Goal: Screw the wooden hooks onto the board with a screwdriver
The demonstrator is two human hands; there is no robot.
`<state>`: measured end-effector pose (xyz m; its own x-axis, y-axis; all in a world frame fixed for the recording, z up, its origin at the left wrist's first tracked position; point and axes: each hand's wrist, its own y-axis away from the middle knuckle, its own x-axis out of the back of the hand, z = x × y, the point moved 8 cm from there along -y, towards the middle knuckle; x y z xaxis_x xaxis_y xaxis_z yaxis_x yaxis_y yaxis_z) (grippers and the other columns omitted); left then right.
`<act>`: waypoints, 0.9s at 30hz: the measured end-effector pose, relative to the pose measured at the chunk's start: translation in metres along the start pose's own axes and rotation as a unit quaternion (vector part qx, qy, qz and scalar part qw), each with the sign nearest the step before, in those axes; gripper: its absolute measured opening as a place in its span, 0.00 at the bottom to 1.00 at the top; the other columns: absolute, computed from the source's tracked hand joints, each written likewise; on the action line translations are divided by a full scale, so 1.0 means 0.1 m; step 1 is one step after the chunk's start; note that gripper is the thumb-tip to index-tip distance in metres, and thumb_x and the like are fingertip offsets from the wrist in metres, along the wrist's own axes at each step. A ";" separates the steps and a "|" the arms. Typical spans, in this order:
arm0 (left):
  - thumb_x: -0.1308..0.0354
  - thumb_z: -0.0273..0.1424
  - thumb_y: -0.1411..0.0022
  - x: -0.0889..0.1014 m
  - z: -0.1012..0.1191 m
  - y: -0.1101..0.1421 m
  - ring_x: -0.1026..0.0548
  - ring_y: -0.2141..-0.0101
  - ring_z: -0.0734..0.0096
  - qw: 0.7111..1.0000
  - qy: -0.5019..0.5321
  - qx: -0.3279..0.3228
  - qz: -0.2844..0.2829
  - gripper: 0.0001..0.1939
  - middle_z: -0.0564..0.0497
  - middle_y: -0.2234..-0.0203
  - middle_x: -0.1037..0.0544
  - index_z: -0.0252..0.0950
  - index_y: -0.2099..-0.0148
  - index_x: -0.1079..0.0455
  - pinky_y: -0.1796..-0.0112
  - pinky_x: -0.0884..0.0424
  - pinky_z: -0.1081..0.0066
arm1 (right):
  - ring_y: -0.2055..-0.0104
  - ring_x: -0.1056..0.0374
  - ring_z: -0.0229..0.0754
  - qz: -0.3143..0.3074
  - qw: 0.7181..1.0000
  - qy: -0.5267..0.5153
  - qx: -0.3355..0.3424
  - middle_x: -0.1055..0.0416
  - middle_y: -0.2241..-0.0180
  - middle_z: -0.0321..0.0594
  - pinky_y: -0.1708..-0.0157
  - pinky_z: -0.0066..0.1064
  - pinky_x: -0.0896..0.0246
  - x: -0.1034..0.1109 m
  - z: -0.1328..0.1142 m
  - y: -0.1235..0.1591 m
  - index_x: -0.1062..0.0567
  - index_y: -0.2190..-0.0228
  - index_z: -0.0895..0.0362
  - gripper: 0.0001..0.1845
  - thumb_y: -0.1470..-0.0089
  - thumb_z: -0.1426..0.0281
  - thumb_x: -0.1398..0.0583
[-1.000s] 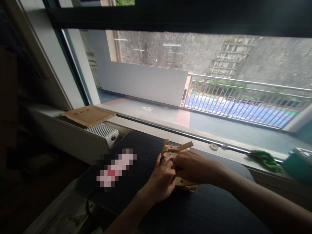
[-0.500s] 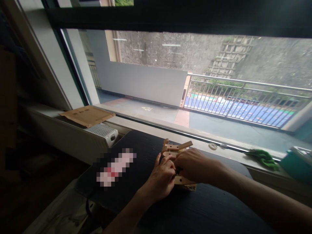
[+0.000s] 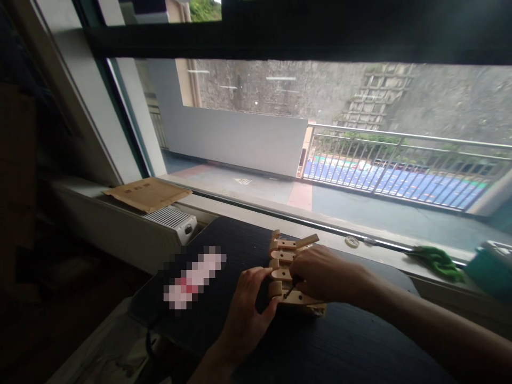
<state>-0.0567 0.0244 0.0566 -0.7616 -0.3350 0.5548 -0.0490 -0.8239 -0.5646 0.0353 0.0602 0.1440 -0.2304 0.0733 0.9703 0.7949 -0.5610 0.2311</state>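
Note:
On the dark tabletop (image 3: 236, 240) lies a wooden slatted piece (image 3: 283, 274), with several parallel strips, dark holes and rounded blocks at their left ends. One strip at its far side sticks up at a slant. My left hand (image 3: 248, 304) curves round the near left end, thumb and fingertips against the rounded blocks. Above the strips, my right hand (image 3: 318, 272) is closed on a thin dark tool (image 3: 290, 289), which slants down to the nearest strip near a hole. Most of the tool is hidden in my fingers, so its kind is unclear.
A blurred-out pinkish item (image 3: 196, 277) lies left on the table. Beyond the table's far edge runs a window sill with a tape roll (image 3: 352, 242), a green cloth-like thing (image 3: 438, 262) and a teal container (image 3: 490, 272). A brown envelope (image 3: 150, 194) rests on the radiator (image 3: 176, 221).
My left hand has moved back from the middle of the wooden piece to its left end, uncovering the strips. The right hand stays nearly in place. The view has tilted slightly.

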 end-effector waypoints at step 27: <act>0.41 0.26 0.48 -0.60 -0.38 0.01 0.29 0.67 0.68 0.943 0.274 0.169 -0.088 0.04 0.52 0.69 0.30 0.36 0.68 0.32 0.64 0.33 0.72 | 0.72 0.34 0.40 0.013 0.999 0.032 0.034 0.27 0.71 0.41 0.77 0.29 0.53 0.06 -0.07 -0.12 0.24 0.74 0.60 0.05 0.54 0.77 0.42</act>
<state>-0.0356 0.0613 -0.0003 -0.9849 0.0306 0.1706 -0.0675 -0.9743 -0.2150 0.0202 0.0613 0.1467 -0.2426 0.0044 0.9701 0.8373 -0.5041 0.2117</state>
